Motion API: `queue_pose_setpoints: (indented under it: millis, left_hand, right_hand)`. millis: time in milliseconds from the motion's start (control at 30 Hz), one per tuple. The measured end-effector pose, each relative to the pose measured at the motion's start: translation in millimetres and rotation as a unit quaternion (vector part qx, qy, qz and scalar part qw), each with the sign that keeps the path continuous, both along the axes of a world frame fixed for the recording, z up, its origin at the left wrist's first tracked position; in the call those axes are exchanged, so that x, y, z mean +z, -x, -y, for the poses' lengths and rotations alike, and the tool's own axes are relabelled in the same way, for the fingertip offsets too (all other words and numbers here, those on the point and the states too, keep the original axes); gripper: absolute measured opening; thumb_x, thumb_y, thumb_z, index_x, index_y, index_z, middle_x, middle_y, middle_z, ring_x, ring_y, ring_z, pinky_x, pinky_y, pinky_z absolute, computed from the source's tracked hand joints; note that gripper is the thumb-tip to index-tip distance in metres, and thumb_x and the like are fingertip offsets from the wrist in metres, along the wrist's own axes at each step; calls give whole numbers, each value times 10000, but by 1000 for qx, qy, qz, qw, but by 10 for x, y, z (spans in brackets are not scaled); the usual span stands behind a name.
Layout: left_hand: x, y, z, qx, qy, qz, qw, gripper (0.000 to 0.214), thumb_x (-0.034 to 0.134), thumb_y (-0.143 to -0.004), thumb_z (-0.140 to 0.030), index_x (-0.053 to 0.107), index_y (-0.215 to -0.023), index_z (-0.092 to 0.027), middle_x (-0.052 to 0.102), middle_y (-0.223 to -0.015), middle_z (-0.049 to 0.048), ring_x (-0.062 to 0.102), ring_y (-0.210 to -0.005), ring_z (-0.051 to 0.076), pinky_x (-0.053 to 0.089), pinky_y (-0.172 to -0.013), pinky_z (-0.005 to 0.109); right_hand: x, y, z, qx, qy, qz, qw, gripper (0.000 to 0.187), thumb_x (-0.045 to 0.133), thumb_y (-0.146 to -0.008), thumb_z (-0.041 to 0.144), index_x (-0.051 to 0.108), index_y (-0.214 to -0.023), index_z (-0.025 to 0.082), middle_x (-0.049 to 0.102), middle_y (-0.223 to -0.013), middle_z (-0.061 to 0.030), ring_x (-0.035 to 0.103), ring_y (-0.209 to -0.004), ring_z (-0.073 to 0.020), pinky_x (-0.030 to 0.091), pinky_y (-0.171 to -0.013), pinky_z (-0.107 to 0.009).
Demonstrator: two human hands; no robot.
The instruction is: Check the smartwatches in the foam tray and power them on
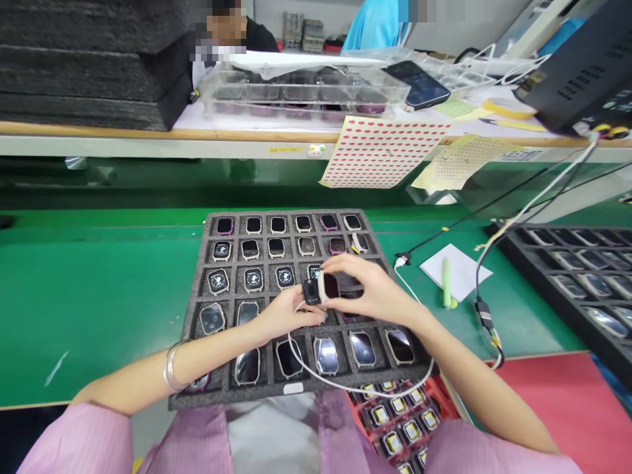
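Observation:
A dark grey foam tray (291, 303) lies on the green bench mat, holding rows of smartwatch bodies in square pockets, such as one with a lit screen (253, 279). Above its middle, my right hand (360, 289) pinches a pale-framed smartwatch (326, 287) with its fingertips. My left hand (284, 314) has its fingers against a small black charger clip (311, 291) pressed to that watch. A white cable (340, 388) loops from the clip down past the tray's front edge. The hands hide several pockets.
A second foam tray of watches (577, 283) sits at right, and a red tray of small parts (395, 415) is by my lap. A white paper with a green marker (454, 273) lies on the mat. Beyond stand a transparent box (301, 92), a phone, sticker sheets and a co-worker.

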State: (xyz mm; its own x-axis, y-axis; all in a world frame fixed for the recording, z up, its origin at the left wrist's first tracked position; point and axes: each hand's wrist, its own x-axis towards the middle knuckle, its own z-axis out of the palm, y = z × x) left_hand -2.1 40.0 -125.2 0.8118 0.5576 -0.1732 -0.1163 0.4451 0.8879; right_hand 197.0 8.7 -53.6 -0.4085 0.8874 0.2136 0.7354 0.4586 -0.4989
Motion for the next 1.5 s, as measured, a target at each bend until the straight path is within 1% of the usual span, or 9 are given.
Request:
queue_pose_setpoints:
  millis: [167, 600, 667, 733, 800, 867, 1000, 1267, 1500]
  left_hand:
    - [14, 25, -14, 2, -20, 23, 1000, 435, 813, -645, -228, 608, -1017, -136, 659, -1008, 61, 599, -997, 210, 451, -916, 354]
    - [0, 53, -18, -1, -6, -23, 1000, 436, 733, -706, -494, 593, -825, -98, 672, -689, 64, 653, -607, 165, 547, -605, 295]
    - [27, 75, -17, -10, -9, -28, 1000, 438, 733, -704, -496, 595, -807, -94, 681, -717, 81, 649, -581, 157, 546, -589, 290]
    - [49, 91, -17, -10, -3, -33, 999, 440, 735, -703, -492, 603, -810, -85, 691, -783, 108, 657, -597, 158, 551, -601, 293]
    - [56, 99, -17, -12, 3, -36, 999, 441, 729, -707, -493, 605, -795, -79, 695, -810, 127, 663, -606, 160, 556, -610, 297]
    - [51, 100, -17, -13, 8, -36, 999, 442, 731, -703, -495, 600, -778, -79, 696, -800, 130, 664, -596, 161, 557, -598, 294]
    - [41, 109, -16, -20, 1, -36, 999, 426, 723, -717, -482, 597, -776, -80, 692, -772, 122, 662, -579, 156, 556, -564, 274]
    - [63, 193, -86, -14, -32, -31, 999, 359, 686, -772, -438, 576, -804, -97, 692, -780, 108, 651, -558, 142, 548, -505, 243]
    - [67, 185, -140, -11, -59, -43, 997, 355, 669, -777, -445, 564, -831, -110, 685, -800, 102, 623, -541, 116, 511, -446, 199]
  right_hand:
    - [-127, 224, 24, 31, 8, 56, 998, 373, 748, -768, 221, 556, -1084, 173, 654, -1063, -77, 600, -986, -264, 448, -874, -422]
    - [-228, 150, 13, 72, 18, 15, 997, 400, 690, -833, 422, 577, -1151, 207, 654, -1108, -86, 601, -1026, -262, 458, -893, -423]
    - [-223, -21, 19, 21, 16, -10, 1000, 374, 638, -866, 455, 590, -1149, 215, 648, -1125, -84, 598, -1045, -266, 463, -914, -420]
    - [-260, -274, 47, -100, -21, -32, 994, 305, 557, -918, 439, 610, -1119, 217, 647, -1121, -84, 601, -1045, -269, 464, -933, -424]
    - [-349, -544, 110, -233, -70, -40, 969, 285, 518, -932, 431, 629, -1075, 211, 653, -1083, -91, 607, -1026, -283, 464, -938, -450]
    - [-470, -752, 201, -291, -87, -41, 952, 302, 509, -928, 437, 636, -1067, 202, 644, -1094, -109, 595, -1047, -298, 447, -957, -490]
    - [-647, -873, 368, -283, -65, -86, 953, 304, 541, -907, 414, 637, -1105, 204, 548, -1292, -122, 497, -1211, -296, 337, -1068, -514]
    - [-638, -618, 366, -344, -26, -278, 896, 221, 613, -865, 382, 692, -1001, 228, 594, -1269, -78, 495, -1235, -286, 315, -1093, -502]
    - [-601, -175, 264, -282, -55, -243, 926, 207, 559, -909, 384, 660, -994, 225, 632, -1161, -94, 561, -1139, -276, 388, -1038, -505]
